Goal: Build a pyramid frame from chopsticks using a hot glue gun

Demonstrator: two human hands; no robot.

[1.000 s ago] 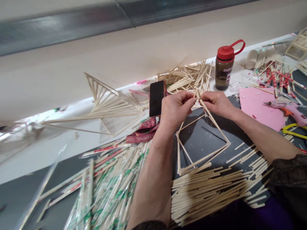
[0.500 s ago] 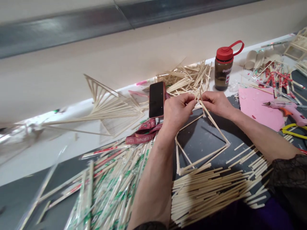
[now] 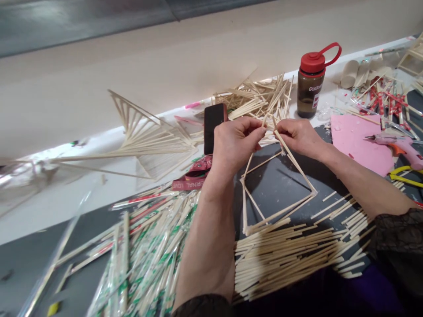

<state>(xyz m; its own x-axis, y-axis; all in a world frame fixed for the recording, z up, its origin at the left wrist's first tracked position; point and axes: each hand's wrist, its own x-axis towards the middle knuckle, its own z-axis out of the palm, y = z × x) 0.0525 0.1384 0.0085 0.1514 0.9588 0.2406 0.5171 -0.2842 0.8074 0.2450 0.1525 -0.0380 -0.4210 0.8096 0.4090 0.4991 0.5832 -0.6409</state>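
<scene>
My left hand (image 3: 239, 141) pinches a thin wooden stick near its upper end, thumb against fingers. Just to its right, my right hand (image 3: 297, 137) grips another wooden stick (image 3: 294, 162) at the top of a frame of joined sticks (image 3: 280, 215). The frame rests on the dark mat (image 3: 277, 185), with a whitish joint at its right corner. The two sticks' upper ends stand a little apart between my hands. Loose chopstick-like sticks (image 3: 287, 259) lie in a row just in front of the frame.
Behind stand a phone (image 3: 214, 128), a heap of sticks (image 3: 257, 99) and a red-capped bottle (image 3: 310, 88). Wrapped chopsticks (image 3: 152, 251) and a fanned stick model (image 3: 148, 136) lie left. A glue gun (image 3: 398, 143), pink sheet (image 3: 355, 136) and yellow-handled tool (image 3: 405, 177) lie right.
My left hand has moved slightly left, away from the right hand, and the gap between the stick ends has widened. The whole view has shifted a little.
</scene>
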